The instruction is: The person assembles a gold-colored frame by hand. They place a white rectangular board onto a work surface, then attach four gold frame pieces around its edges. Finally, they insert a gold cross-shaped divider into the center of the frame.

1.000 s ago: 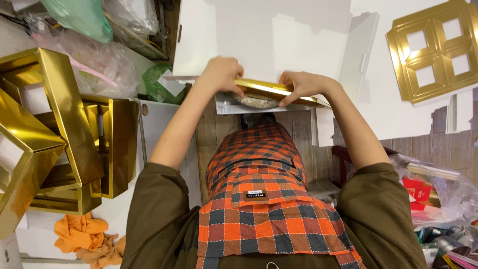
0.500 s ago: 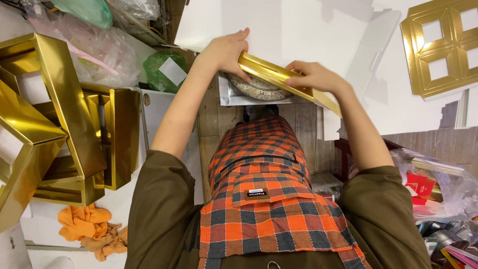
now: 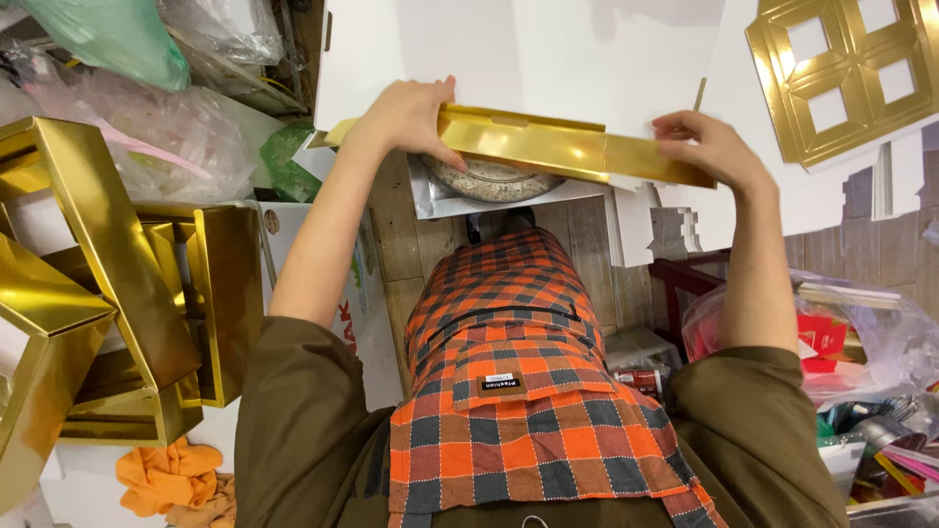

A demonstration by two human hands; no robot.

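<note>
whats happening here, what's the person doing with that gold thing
A person in an orange plaid apron holds a long folded strip of gold card level at the edge of a white table. The left hand grips one end and the right hand the other. Finished gold card boxes are stacked to the left, and a flat gold grid insert lies at the upper right.

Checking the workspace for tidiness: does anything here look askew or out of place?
The gold card strip held between left hand and right hand slopes down to the right. Orange cloth lies crumpled beside stacked gold box frames.
</note>
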